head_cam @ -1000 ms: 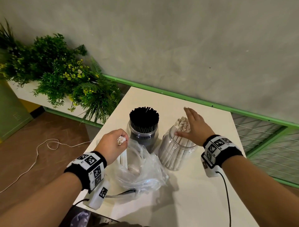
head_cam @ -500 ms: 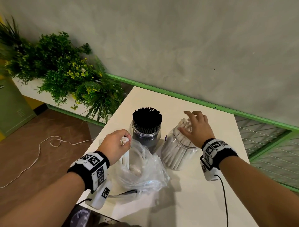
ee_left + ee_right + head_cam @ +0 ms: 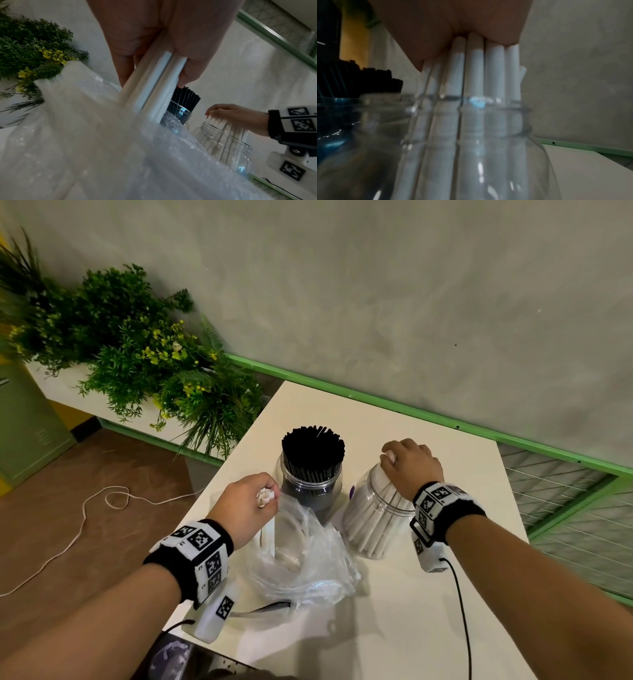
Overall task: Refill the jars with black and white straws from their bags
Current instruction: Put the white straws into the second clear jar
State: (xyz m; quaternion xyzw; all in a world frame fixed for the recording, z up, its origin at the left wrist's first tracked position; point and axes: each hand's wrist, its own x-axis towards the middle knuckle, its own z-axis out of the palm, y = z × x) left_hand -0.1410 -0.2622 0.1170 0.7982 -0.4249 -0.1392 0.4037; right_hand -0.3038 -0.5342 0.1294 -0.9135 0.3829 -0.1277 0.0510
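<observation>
Two clear jars stand side by side on the white table (image 3: 428, 611). The left jar (image 3: 310, 491) is packed with black straws (image 3: 312, 446). The right jar (image 3: 373, 518) holds white straws (image 3: 476, 67) and leans slightly. My right hand (image 3: 409, 463) sits on top of them, its fingers curled over the straw tops (image 3: 216, 120). My left hand (image 3: 245, 501) grips a small bundle of white straws (image 3: 265, 496), which rises out of the crumpled clear plastic bag (image 3: 301, 556) in front of the jars. The same bundle (image 3: 154, 83) shows in the left wrist view.
A leafy plant with yellow flowers (image 3: 137, 364) stands left of the table against the grey wall. A green rail (image 3: 411, 409) runs behind the table, and wire mesh (image 3: 565, 508) lies to the right. A white cord (image 3: 102, 501) trails on the brown floor.
My right hand, flat and open above the white straws a second ago, has come down and curled its fingers over their tops. The left hand has kept its hold on the bundle.
</observation>
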